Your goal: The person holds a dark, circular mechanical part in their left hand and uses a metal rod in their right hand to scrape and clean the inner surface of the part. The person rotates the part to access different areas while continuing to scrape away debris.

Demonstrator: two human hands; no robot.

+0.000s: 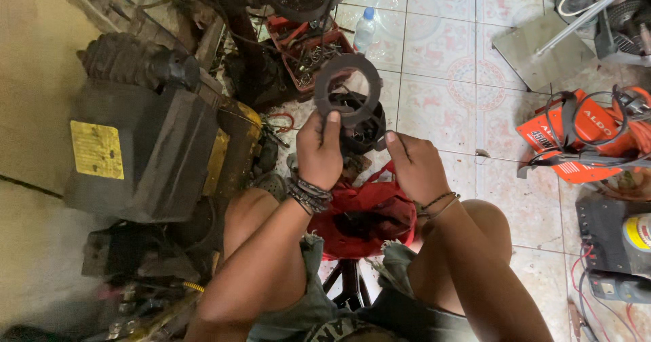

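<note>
left hand (319,151) — grip clamped on dark ring (347,83) | right hand (415,166) — grip closed on black part (366,128)

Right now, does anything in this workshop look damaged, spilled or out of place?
Nothing looks broken or spilled. It is just cluttered: the red plastic tray of metal parts and the clear plastic water bottle sit on the tiled floor. The left hand holds up a dark flat ring; the right hand steadies a black round part.

Left hand (319,153) raised, pinching grip; right hand (415,167) beside it, fingers curled.
</note>
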